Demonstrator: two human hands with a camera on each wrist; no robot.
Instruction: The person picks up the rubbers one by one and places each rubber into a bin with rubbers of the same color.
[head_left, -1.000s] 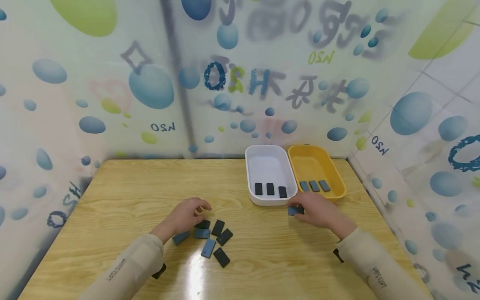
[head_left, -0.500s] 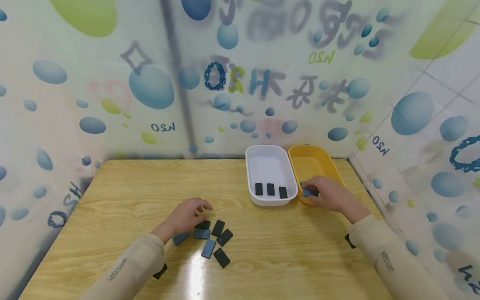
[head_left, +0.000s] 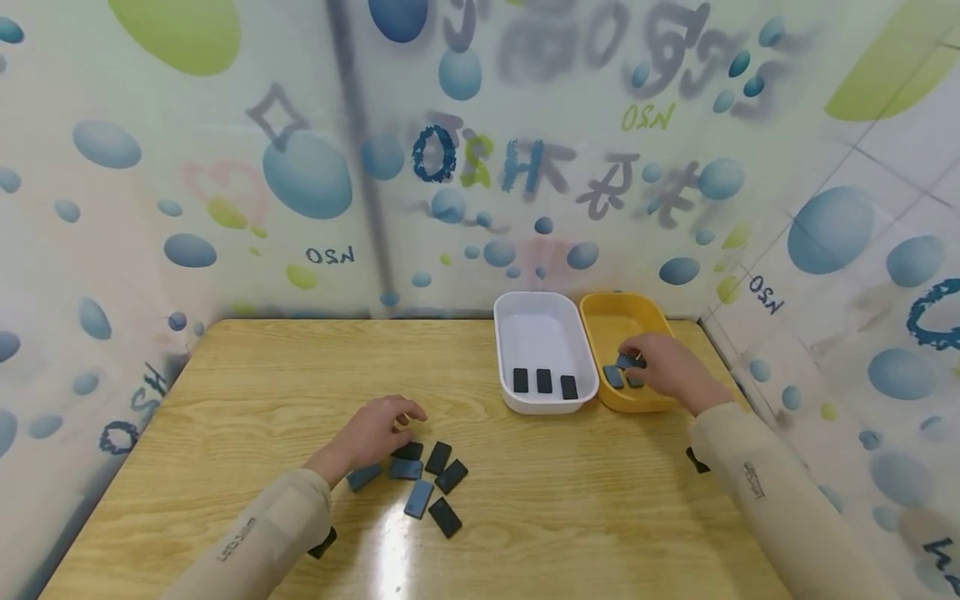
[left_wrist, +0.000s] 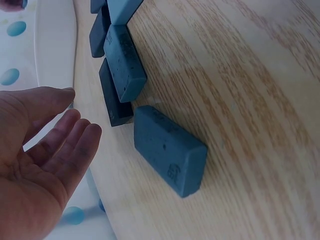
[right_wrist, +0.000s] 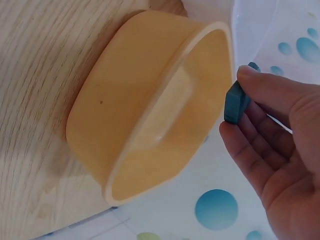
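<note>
In the head view, pinches a blue block [head_left: 628, 362] over or in the yellow tray [head_left: 618, 310] with the right hand [head_left: 675, 372], near at least two placed blue blocks [head_left: 612, 377]; cannot tell the full count behind the fingers. Shows three black blocks [head_left: 543, 381] already inside the white tray [head_left: 534, 327], just left of the yellow tray. Leaves, on the table [head_left: 562, 500] well left of the yellow tray and nearer the person, three loose blue blocks [head_left: 418, 498] and four loose black blocks [head_left: 452, 476]; looks roughly half done. In the left wrist view, shows the left hand [left_wrist: 40, 175] slightly bent and holding nothing, beside the loose pieces, well apart from the yellow tray. In the right wrist view, grasps the blue block between thumb and fingertips by the yellow tray's opening, not yet let go.
</note>
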